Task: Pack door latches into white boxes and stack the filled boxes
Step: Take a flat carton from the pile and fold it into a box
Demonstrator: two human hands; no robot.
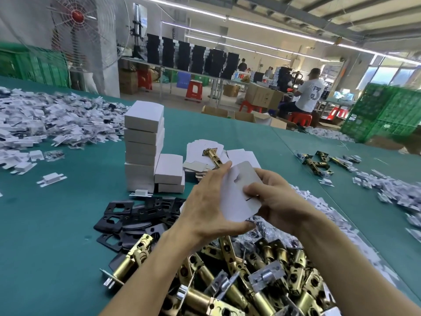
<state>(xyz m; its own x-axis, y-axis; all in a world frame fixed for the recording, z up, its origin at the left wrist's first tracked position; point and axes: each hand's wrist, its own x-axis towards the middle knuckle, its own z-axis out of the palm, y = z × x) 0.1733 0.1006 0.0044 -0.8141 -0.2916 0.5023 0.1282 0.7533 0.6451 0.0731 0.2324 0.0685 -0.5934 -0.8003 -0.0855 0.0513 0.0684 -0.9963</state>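
Both my hands hold one flat white box blank point(239, 192) above the table's middle. My left hand point(209, 201) grips its left edge, thumb under the bottom corner. My right hand point(275, 199) pinches its right side near a slit. Brass door latches point(250, 277) lie heaped below my wrists. A tall stack of filled white boxes point(143, 151) stands to the left, with a short stack point(169, 174) beside it. Behind my hands lies a pile of flat box blanks point(200, 153) with one brass latch point(213, 157) on top.
Black strike plates point(127, 220) lie left of the latch heap. Small white bagged parts cover the far left point(45, 119) and the right side point(387, 190) of the green table. Loose latches point(319, 163) lie at right. Green crates point(385, 112), a fan point(88, 30) and a seated worker point(307, 96) are beyond.
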